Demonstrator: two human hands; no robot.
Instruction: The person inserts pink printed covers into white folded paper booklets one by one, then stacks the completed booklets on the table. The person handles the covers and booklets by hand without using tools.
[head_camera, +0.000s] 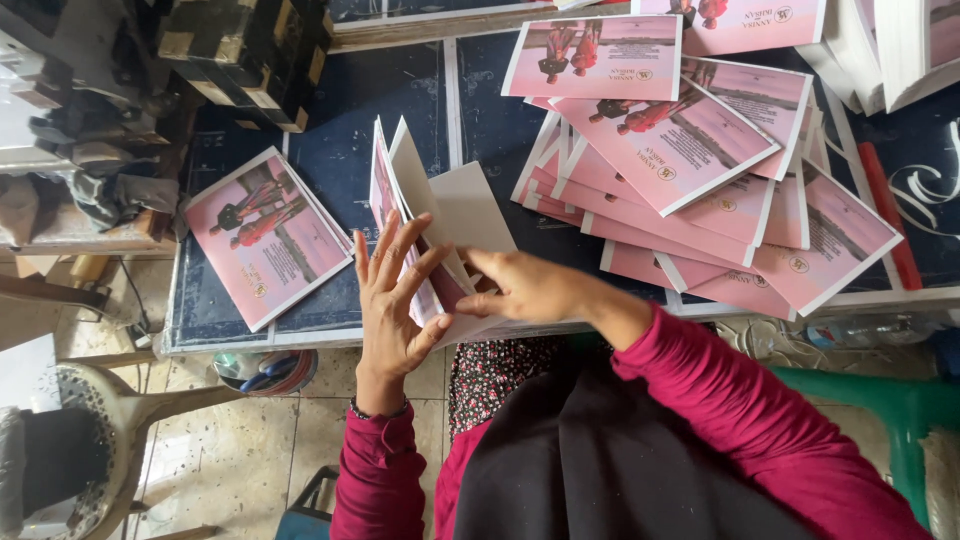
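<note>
Head view, looking straight down at a dark blue table top (330, 110). Left hand (392, 300) with fingers spread wide, flat against the pink outer cover of a thin pink-and-white paper booklet (432, 225) standing half open at the near table edge. Right hand (525, 288) on the other side of the same booklet, fingers curled and pressed onto its lower white inner pages, thumb side toward the left hand; not a clear pinch, more a flat press. Booklet upright and tilted, white pages fanned apart above both hands, between the two piles. Magenta long sleeves (740, 400) on both arms, dark bead bracelet (378, 410) at the left wrist.

Left of the hands: small neat stack of pink photo-cover booklets (265, 235), lying flat, well apart from the left hand. Right of the hands: big loose heap of the same pink booklets (690, 170), overlapping at many angles, reaching the far table edge. Red stick-shaped object (888, 215) lying beside the heap at the right. Green plastic chair (900, 410) at lower right, tiled floor (240, 440) at lower left, white stacks of paper (880, 50) at top right corner.
</note>
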